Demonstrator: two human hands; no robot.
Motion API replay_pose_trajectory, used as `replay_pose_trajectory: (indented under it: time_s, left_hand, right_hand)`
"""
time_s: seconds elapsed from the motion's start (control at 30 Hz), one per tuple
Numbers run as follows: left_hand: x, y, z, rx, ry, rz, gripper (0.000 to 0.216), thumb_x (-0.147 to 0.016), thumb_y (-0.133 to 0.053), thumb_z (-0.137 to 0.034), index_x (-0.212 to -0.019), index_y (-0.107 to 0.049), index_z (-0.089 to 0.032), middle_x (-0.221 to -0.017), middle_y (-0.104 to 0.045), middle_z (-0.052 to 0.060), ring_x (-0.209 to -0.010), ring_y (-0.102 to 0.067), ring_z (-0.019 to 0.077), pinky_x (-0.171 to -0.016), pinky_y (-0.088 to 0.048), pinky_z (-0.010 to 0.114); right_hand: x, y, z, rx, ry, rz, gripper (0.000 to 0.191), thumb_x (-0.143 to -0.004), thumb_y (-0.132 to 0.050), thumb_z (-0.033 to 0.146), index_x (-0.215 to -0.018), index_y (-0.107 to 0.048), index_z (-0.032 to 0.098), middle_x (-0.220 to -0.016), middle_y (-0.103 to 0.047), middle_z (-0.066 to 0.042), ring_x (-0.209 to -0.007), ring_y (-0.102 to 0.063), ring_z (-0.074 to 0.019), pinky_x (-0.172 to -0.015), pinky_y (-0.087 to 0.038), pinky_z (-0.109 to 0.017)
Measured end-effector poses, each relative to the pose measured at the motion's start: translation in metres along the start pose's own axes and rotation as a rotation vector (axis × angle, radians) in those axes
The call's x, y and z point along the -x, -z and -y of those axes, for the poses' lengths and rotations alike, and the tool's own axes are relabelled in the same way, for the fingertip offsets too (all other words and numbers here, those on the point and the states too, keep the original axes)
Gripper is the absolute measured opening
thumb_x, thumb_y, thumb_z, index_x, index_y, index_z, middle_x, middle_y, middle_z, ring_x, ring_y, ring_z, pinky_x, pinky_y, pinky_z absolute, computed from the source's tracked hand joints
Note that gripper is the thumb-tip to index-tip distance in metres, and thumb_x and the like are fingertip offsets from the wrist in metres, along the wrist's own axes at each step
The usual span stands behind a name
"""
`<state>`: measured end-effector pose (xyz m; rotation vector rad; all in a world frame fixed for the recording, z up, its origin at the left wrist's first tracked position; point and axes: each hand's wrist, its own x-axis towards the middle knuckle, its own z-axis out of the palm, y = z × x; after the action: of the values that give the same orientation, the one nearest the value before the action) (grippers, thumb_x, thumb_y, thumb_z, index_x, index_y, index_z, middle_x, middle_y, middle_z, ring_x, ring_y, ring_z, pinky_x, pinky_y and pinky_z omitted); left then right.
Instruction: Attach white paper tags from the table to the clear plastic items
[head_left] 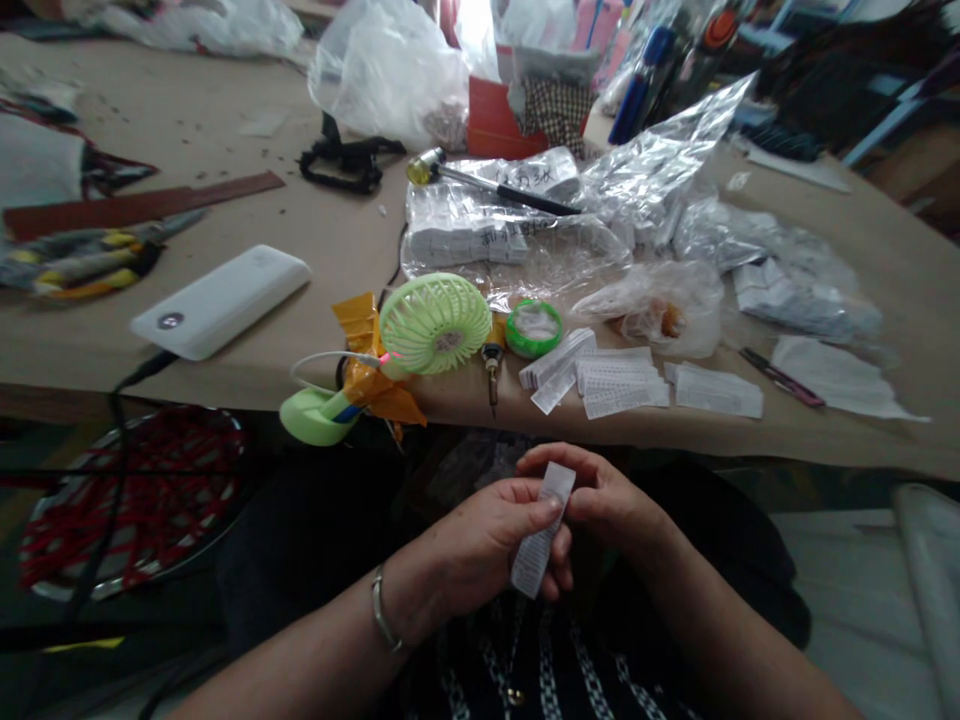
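My left hand [499, 535] pinches a narrow white printed label [534, 560] with the thumb across its front. The label is held tilted in front of my body, below the table edge. My right hand [607, 495] is curled around the label's upper right side, its thumb at the edge and its fingers partly behind it. Whether this is one label or a thin stack, I cannot tell. On the table edge just beyond lie fanned printed labels [619, 380], another pile of labels [716, 390] and a green round tin [534, 328] with pale contents.
A green fan [435, 322] is taped at the table edge beside a soldering-iron-like tool [492, 365]. A white power bank [223, 300] lies left. Behind are a hammer [502, 188] and plastic-wrapped label bundles [469, 245]. Tweezers [784, 377] lie right; a basket of red strips [135, 500] stands below.
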<state>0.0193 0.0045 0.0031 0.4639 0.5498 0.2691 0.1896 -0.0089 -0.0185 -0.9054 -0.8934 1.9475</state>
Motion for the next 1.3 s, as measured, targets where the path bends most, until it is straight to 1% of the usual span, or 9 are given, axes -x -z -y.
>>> replay_pose_trajectory:
  time_s: [0.07,0.17,0.3,0.37,0.47,0.53,0.63,0.93,1.3]
  left_hand:
    - [0.000,0.001,0.003,-0.010,0.008,-0.005,0.022,-0.082,-0.057,-0.035,-0.080,-0.057,-0.012,-0.061,-0.056,0.002,-0.050,-0.057,0.0117,-0.046,-0.045,0.020]
    - [0.001,0.000,0.007,-0.012,0.009,-0.039,0.024,-0.079,-0.059,-0.036,-0.079,-0.057,-0.012,-0.061,-0.057,0.002,-0.049,-0.056,0.0113,-0.046,-0.043,0.021]
    - [0.003,-0.002,0.008,0.003,-0.003,-0.091,0.025,-0.080,-0.059,-0.036,-0.075,-0.056,-0.012,-0.058,-0.054,0.001,-0.048,-0.055,0.0103,-0.044,-0.041,0.019]
    - [0.004,-0.002,0.008,0.010,-0.037,-0.116,0.024,-0.081,-0.057,-0.035,-0.074,-0.056,-0.012,-0.060,-0.054,0.001,-0.049,-0.055,0.0097,-0.045,-0.041,0.019]
    - [0.007,-0.003,0.009,0.007,-0.074,-0.141,0.021,-0.082,-0.055,-0.033,-0.078,-0.056,-0.013,-0.062,-0.055,0.001,-0.051,-0.055,0.0099,-0.047,-0.042,0.019]
    - [0.009,-0.004,0.009,0.006,-0.074,-0.151,0.020,-0.083,-0.054,-0.032,-0.078,-0.057,-0.013,-0.063,-0.055,0.001,-0.052,-0.056,0.0101,-0.048,-0.042,0.019]
    - [0.012,-0.007,0.010,0.018,-0.053,-0.178,0.018,-0.082,-0.056,-0.031,-0.080,-0.057,-0.013,-0.063,-0.056,0.001,-0.053,-0.056,0.0102,-0.048,-0.042,0.019]
    - [0.015,-0.007,0.022,0.039,-0.042,-0.204,0.018,-0.083,-0.054,-0.030,-0.082,-0.058,-0.013,-0.061,-0.055,0.000,-0.051,-0.056,0.0096,-0.047,-0.043,0.018]
    - [0.015,-0.005,0.026,0.055,-0.028,-0.225,0.020,-0.080,-0.058,-0.033,-0.081,-0.058,-0.013,-0.061,-0.055,0.000,-0.051,-0.056,0.0099,-0.047,-0.041,0.019]
  right_hand:
    - [-0.004,-0.001,0.000,-0.040,-0.017,0.057,0.041,-0.060,-0.077,0.029,-0.098,-0.066,0.019,-0.109,-0.061,-0.005,-0.092,-0.060,-0.0165,-0.080,-0.048,-0.026]
    - [-0.006,-0.004,-0.003,-0.059,-0.014,0.082,0.022,-0.062,-0.074,0.025,-0.081,-0.068,0.017,-0.110,-0.060,-0.005,-0.095,-0.059,-0.0170,-0.083,-0.048,-0.027]
    - [-0.001,-0.008,-0.007,0.023,0.003,0.014,0.033,-0.069,-0.069,0.027,-0.101,-0.064,0.020,-0.107,-0.062,-0.005,-0.089,-0.062,-0.0162,-0.079,-0.050,-0.028]
    - [0.006,-0.011,-0.007,0.250,0.101,-0.109,0.039,-0.075,-0.065,0.029,-0.113,-0.059,0.024,-0.109,-0.063,-0.005,-0.090,-0.062,-0.0169,-0.080,-0.051,-0.030]
    - [0.016,-0.015,-0.002,0.741,0.339,-0.260,0.035,-0.081,-0.059,0.029,-0.116,-0.057,0.024,-0.114,-0.060,-0.006,-0.103,-0.058,-0.0198,-0.091,-0.046,-0.033]
    - [0.021,-0.018,0.001,0.978,0.450,-0.284,0.036,-0.083,-0.057,0.029,-0.118,-0.055,0.023,-0.115,-0.058,-0.008,-0.107,-0.056,-0.0212,-0.093,-0.045,-0.035]
    - [0.025,-0.020,0.002,1.138,0.504,-0.284,0.035,-0.085,-0.054,0.029,-0.119,-0.053,0.021,-0.112,-0.059,-0.010,-0.104,-0.057,-0.0215,-0.089,-0.048,-0.035]
    - [0.028,-0.022,-0.008,1.162,0.529,-0.227,0.029,-0.087,-0.052,0.025,-0.115,-0.054,0.021,-0.103,-0.063,-0.008,-0.096,-0.060,-0.0196,-0.080,-0.051,-0.033]
    - [0.028,-0.023,-0.013,1.126,0.516,-0.233,0.028,-0.086,-0.052,0.024,-0.114,-0.056,0.021,-0.101,-0.064,-0.007,-0.093,-0.062,-0.0185,-0.080,-0.052,-0.031]
